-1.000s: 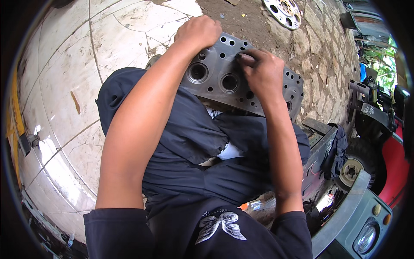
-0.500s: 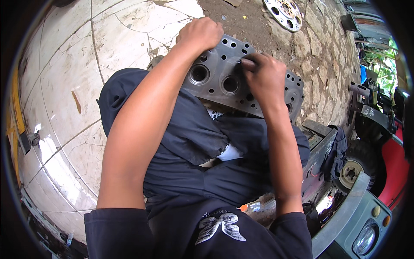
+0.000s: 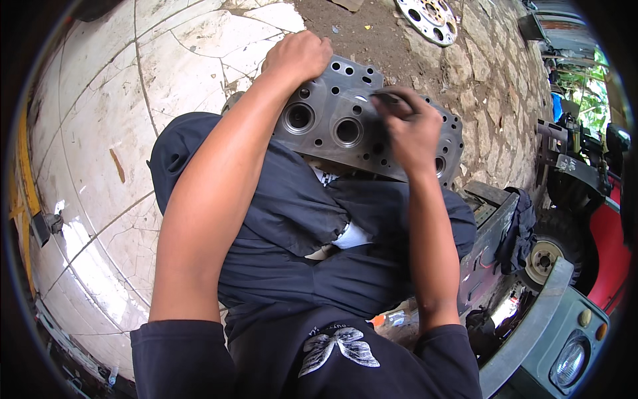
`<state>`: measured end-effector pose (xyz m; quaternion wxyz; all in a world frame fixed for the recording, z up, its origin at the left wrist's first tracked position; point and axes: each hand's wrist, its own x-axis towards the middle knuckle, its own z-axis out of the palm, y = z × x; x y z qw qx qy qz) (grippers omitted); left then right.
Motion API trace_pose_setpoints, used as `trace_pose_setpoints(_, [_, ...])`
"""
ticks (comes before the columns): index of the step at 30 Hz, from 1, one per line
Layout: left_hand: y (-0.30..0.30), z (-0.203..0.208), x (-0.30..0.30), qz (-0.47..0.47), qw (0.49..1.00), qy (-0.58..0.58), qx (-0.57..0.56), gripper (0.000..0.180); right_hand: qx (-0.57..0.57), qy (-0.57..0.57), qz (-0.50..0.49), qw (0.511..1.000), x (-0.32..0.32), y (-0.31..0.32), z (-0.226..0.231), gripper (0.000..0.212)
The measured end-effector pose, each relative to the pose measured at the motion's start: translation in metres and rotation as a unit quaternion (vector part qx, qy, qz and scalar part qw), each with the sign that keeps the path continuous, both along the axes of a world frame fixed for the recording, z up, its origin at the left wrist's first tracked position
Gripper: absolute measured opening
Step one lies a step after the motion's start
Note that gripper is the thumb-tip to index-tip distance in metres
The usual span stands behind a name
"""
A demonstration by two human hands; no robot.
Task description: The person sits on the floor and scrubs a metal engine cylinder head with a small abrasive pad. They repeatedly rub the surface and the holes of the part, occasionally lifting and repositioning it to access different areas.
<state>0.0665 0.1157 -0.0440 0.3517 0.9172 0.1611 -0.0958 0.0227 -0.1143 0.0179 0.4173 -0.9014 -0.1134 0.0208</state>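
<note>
Grey machined metal slab [image 3: 337, 108], long, blocky and drilled with round openings, sits at one o'clock from the middle of my view, its broad face toward me. Farther out at one o'clock, well apart from it, lies a pale round metal disc with dark holes [image 3: 423, 20]. Next come my bare hands. My left hand [image 3: 298, 56] is at the slab's ten o'clock corner, fingers curled and closed over the edge, their tips hidden. My right hand [image 3: 413, 130] is over its three o'clock half, thumb and fingers drawn together; blurred as it is, I seem to be pinching a small black piece [image 3: 387, 102]. Smaller are the wide round bores [image 3: 347, 132], at the slab's nine, eight and four o'clock. Smallest are the plain drilled holes [image 3: 335, 91], scattered around them.
</note>
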Motion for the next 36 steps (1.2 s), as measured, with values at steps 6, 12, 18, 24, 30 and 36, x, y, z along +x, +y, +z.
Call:
trace_pose_setpoints(6, [0.003, 0.017, -0.001, -0.037, 0.998, 0.047, -0.02, 0.094, 0.123, 0.111, -0.149, 0.975, 0.009, -0.058, 0.026, 0.029])
trace_pose_setpoints(12, [-0.023, 0.029, -0.033, -0.01, 0.987, -0.1, 0.124, 0.112, 0.409, 0.176, -0.283, 0.85, 0.009, -0.088, -0.008, 0.024])
trace_pose_setpoints(18, [-0.052, 0.028, -0.063, -0.047, 0.971, -0.093, 0.214, 0.123, 0.244, 0.087, -0.252, 0.932, 0.017, -0.087, -0.031, 0.032])
trace_pose_setpoints(24, [-0.009, 0.011, -0.044, -0.026, 0.989, -0.078, -0.123, 0.104, 0.224, 0.075, -0.257, 0.937, 0.014, -0.083, -0.017, 0.039])
trace_pose_setpoints(30, [-0.047, 0.019, -0.06, -0.058, 0.972, -0.105, 0.202, 0.074, 0.186, 0.059, -0.266, 0.944, 0.017, -0.085, -0.024, 0.039])
trace_pose_setpoints(36, [0.004, 0.017, -0.047, -0.108, 0.984, -0.107, -0.091, 0.071, 0.212, 0.054, -0.263, 0.94, 0.016, -0.084, -0.027, 0.04])
